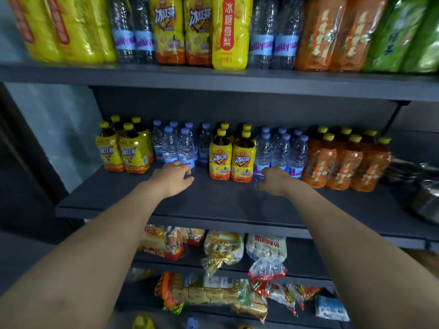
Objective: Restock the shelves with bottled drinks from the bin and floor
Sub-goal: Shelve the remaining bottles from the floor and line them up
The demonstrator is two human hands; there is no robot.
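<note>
Our left hand (174,175) reaches onto the middle shelf (213,203). Its fingers (187,172) are loosely curled against the foot of a water bottle (186,148), and we cannot tell whether they grip it. Our right hand (275,180) is at the foot of the right water bottles (280,153), thumb out to the left. Its fingers are hidden behind the hand, so we cannot tell their state. Yellow tea bottles (231,160) stand between the two hands, and orange bottles (344,162) stand at the right. Larger bottles fill the top shelf (213,79). Snack bags (223,248) lie below.
</note>
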